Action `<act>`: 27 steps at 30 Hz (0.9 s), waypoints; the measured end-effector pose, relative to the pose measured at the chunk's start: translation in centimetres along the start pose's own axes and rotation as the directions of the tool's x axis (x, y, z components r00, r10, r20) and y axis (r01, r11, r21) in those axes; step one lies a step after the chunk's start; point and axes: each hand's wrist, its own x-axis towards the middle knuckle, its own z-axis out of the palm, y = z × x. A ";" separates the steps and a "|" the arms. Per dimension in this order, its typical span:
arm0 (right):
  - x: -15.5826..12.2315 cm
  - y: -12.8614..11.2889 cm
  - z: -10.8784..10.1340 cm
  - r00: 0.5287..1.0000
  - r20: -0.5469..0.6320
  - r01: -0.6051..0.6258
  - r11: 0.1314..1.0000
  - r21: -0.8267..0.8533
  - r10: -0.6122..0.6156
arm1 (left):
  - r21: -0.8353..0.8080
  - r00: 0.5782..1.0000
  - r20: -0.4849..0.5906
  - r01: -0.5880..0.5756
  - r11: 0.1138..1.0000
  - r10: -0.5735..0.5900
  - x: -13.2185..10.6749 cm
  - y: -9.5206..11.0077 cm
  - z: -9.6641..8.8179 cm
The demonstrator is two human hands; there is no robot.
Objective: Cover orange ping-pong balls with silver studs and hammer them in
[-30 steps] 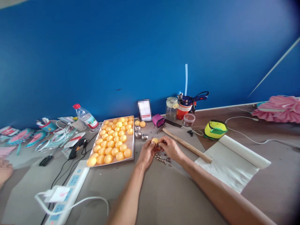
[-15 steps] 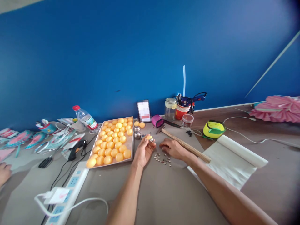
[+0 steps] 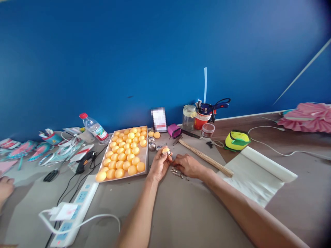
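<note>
My left hand [image 3: 158,167] is closed around an orange table tennis ball [image 3: 166,150], its side partly covered with shiny silver pieces. Just right of it, my right hand [image 3: 189,166] rests low over the table, fingers bent and pressed together. Those fingertips touch the edge of a scatter of small silver studs [image 3: 178,174]; whatever they pinch is hidden. Behind my left hand sit silver-covered balls [image 3: 152,146] and two loose orange balls [image 3: 156,135]. A shallow box [image 3: 147,151] of orange balls stands to the left.
A wooden-handled hammer [image 3: 209,159] lies beyond my right hand, near a purple pouch [image 3: 174,131] and a lidded jar [image 3: 189,117]. White cloth [image 3: 258,172] lies at right. A power strip [image 3: 84,199] and water bottle [image 3: 95,129] are left. Another person's hand [image 3: 5,187] shows at the left edge.
My right hand has moved slightly left, closer to my left hand and over the studs. The ball in my left hand has turned a little, and the camera view has shifted slightly.
</note>
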 end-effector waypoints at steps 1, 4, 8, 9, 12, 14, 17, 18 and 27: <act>0.0 -0.1 0.1 1.000 -0.004 -0.002 1.000 -0.011 0.002 | 0.011 1.000 0.000 0.000 1.000 0.000 0.0 0.0 0.0; 0.1 -0.1 0.3 1.000 -0.030 -0.006 1.000 0.006 0.006 | 0.027 1.000 -0.003 0.002 1.000 -0.002 0.0 -0.1 0.1; 0.0 0.4 0.6 0.992 -0.125 -0.009 0.987 0.159 0.029 | 0.006 1.000 -0.003 0.013 1.000 -0.013 -0.1 -0.1 0.2; -0.1 0.5 0.6 0.987 -0.154 -0.015 0.980 0.198 0.046 | 0.005 1.000 -0.002 0.016 1.000 -0.016 -0.1 -0.1 0.2; -0.1 0.7 0.7 0.974 -0.208 -0.041 0.968 0.249 0.095 | 0.016 1.000 -0.005 0.025 1.000 -0.025 -0.2 0.0 0.3; -0.1 0.7 0.8 0.970 -0.219 -0.046 0.969 0.242 0.101 | 0.022 0.999 -0.014 0.032 0.999 -0.032 -0.2 0.0 0.4; 0.0 0.8 1.0 0.962 -0.251 -0.054 0.974 0.221 0.110 | 0.024 0.999 -0.017 0.031 0.999 -0.030 -0.3 0.1 0.5; 0.0 0.9 1.0 0.954 -0.271 -0.066 0.974 0.216 0.125 | 0.025 0.999 -0.015 0.030 0.999 -0.029 -0.3 0.1 0.5; 0.1 1.8 0.8 0.911 -0.363 -0.216 0.976 -0.013 0.197 | 0.047 0.999 0.016 0.033 0.998 -0.034 -0.4 0.1 0.5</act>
